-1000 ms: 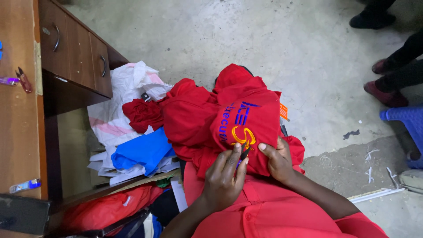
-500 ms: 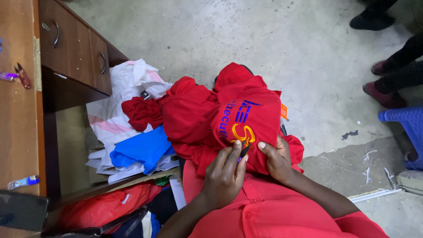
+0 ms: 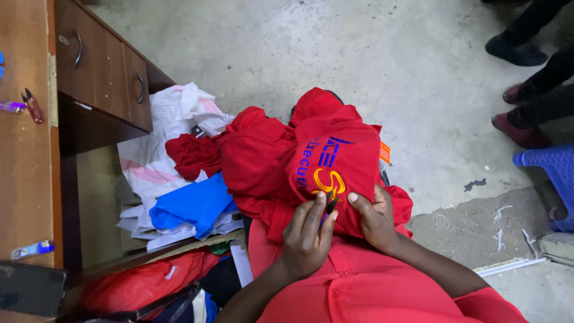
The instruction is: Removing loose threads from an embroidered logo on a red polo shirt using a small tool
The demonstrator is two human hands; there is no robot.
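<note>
A garment (image 3: pixel 311 155) lies bunched at the centre of the view, on the person's lap. The left hand (image 3: pixel 308 236) and right hand (image 3: pixel 373 215) sit side by side on its 6 o'clock edge. A heap of cloths (image 3: pixel 179 173) lies on the floor (image 3: pixel 335 54) at 9 o'clock of the garment. The desk (image 3: pixel 27 161) stands farther out at 9 o'clock, its drawers (image 3: pixel 104 66) facing the heap. Other people's shoes (image 3: pixel 517 90) stand at 2 o'clock, a stool (image 3: pixel 553 173) at 3 o'clock.
</note>
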